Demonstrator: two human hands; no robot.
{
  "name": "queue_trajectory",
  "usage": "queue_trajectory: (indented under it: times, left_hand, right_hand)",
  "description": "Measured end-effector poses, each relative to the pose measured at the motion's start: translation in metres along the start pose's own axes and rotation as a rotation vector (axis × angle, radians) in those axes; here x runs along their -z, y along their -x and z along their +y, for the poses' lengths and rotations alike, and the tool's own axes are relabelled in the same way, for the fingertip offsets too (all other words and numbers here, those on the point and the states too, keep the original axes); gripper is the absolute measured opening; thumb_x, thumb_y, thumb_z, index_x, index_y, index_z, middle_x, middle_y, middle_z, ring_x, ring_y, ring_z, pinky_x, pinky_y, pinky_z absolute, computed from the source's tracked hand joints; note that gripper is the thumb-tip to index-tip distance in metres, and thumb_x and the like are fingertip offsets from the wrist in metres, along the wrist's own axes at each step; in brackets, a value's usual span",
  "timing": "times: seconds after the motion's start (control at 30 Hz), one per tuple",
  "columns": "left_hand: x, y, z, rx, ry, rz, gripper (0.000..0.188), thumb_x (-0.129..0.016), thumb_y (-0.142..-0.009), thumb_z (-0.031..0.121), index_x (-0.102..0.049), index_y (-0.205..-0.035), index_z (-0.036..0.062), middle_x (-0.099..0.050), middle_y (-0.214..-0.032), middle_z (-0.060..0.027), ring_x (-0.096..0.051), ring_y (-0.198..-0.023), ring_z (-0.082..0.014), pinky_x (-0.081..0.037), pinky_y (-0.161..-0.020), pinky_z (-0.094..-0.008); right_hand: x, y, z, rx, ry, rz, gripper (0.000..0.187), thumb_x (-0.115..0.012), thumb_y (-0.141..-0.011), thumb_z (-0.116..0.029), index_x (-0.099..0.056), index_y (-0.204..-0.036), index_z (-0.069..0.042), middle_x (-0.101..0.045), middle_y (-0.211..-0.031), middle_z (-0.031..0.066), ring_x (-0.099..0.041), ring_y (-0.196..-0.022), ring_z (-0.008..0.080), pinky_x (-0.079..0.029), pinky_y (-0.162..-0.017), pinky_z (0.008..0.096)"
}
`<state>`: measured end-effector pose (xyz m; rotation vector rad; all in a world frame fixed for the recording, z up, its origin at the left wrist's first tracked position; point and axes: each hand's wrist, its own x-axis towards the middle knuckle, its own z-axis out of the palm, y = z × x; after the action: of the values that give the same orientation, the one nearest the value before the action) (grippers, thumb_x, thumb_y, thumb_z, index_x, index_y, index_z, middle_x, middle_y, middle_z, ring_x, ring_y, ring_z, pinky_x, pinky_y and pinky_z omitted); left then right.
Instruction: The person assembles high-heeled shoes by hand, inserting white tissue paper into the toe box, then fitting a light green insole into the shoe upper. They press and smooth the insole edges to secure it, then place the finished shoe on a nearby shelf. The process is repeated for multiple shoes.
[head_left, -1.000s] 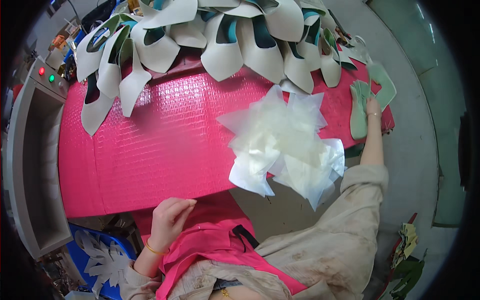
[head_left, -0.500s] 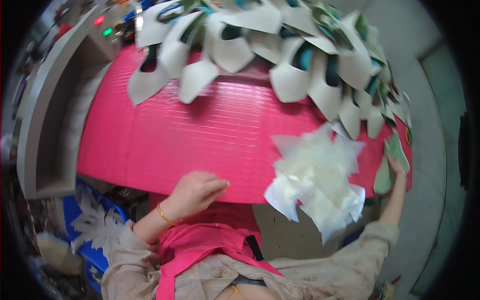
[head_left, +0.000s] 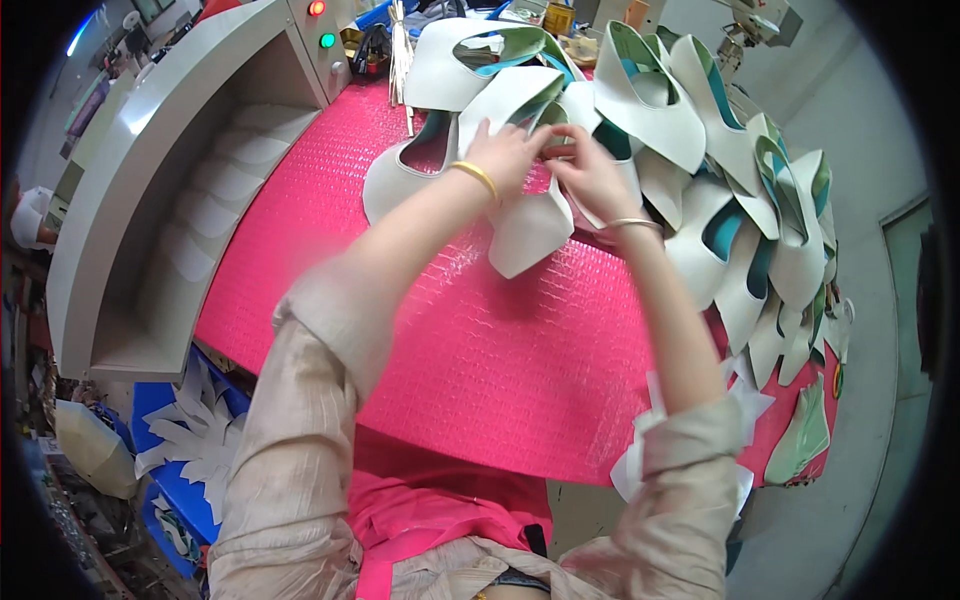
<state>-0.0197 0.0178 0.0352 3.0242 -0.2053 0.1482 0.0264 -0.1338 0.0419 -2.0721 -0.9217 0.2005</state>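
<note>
Both my arms stretch over the pink table to a heap of white shoe uppers with green and teal linings. My left hand [head_left: 503,158] closes on the opening edge of a white shoe upper [head_left: 532,236], whose pointed toe faces me. Close beside it, my right hand [head_left: 592,175] has thumb and forefinger bent together at the same opening. The fingertips of both hands nearly meet there. Other white shoe uppers [head_left: 648,95] overlap around and behind my hands, and one [head_left: 392,178] lies just left of my left wrist.
A curved grey machine housing [head_left: 85,250] holds several pale pieces in its slot at left. White sheets [head_left: 745,400] lie partly under my right forearm, beside a pale green piece [head_left: 800,440]. A blue bin [head_left: 160,405] with white scraps stands below left. Pink covering [head_left: 480,370] lines the table.
My right hand has left the green piece at the right edge. Both hands have moved forward and come together at a white upper. The view has shifted too.
</note>
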Motion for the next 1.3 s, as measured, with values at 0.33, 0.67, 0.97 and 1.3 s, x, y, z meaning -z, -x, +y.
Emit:
queue_trajectory:
  times: [0.33, 0.67, 0.97, 1.3]
  left_hand:
    - [0.032, -0.010, -0.116, -0.262, -0.272, 0.062, 0.035, -0.073, -0.057, 0.033, -0.062, -0.084, 0.0130, -0.055, -0.090, 0.0003, -0.048, -0.102, -0.0215, -0.019, -0.105, -0.0456]
    - [0.051, -0.025, -0.115, -0.516, -0.204, 0.046, 0.030, -0.071, -0.059, 0.034, -0.061, -0.077, 0.0123, -0.054, -0.084, -0.0005, -0.047, -0.096, -0.0207, -0.028, -0.097, -0.0364]
    - [0.057, -0.039, -0.166, -0.244, -0.333, -0.033, 0.018, -0.064, -0.065, 0.025, -0.065, -0.081, 0.0166, -0.056, -0.090, -0.0012, -0.051, -0.095, -0.0224, -0.040, -0.085, -0.0339]
    - [0.060, 0.008, -0.101, -0.260, 0.038, 0.093, 0.041, -0.048, -0.064, 0.002, -0.059, -0.101, 0.0160, -0.050, -0.118, 0.0016, -0.027, -0.129, -0.0177, -0.001, -0.104, -0.0553]
  right_hand:
    - [-0.026, 0.043, -0.049, -0.126, 0.368, 0.046, 0.034, -0.060, -0.076, -0.038, -0.061, -0.082, -0.005, -0.060, -0.066, 0.0127, -0.059, -0.067, 0.0284, -0.037, -0.079, 0.0342]
    - [-0.005, 0.067, -0.030, -0.028, 0.480, 0.037, 0.024, -0.063, -0.078, -0.027, -0.054, -0.084, -0.006, -0.055, -0.064, 0.0081, -0.054, -0.064, 0.0221, -0.031, -0.085, 0.0335]
    - [0.001, 0.095, 0.023, -0.069, 0.482, 0.030, 0.019, -0.063, -0.077, -0.019, -0.053, -0.084, -0.005, -0.053, -0.070, 0.0096, -0.054, -0.072, 0.0258, -0.033, -0.086, 0.0424]
    - [0.020, 0.118, -0.035, -0.186, 0.415, -0.250, 0.049, -0.055, -0.079, -0.036, -0.051, -0.115, -0.003, -0.060, -0.094, 0.0152, -0.059, -0.089, 0.0252, -0.008, -0.107, 0.0468]
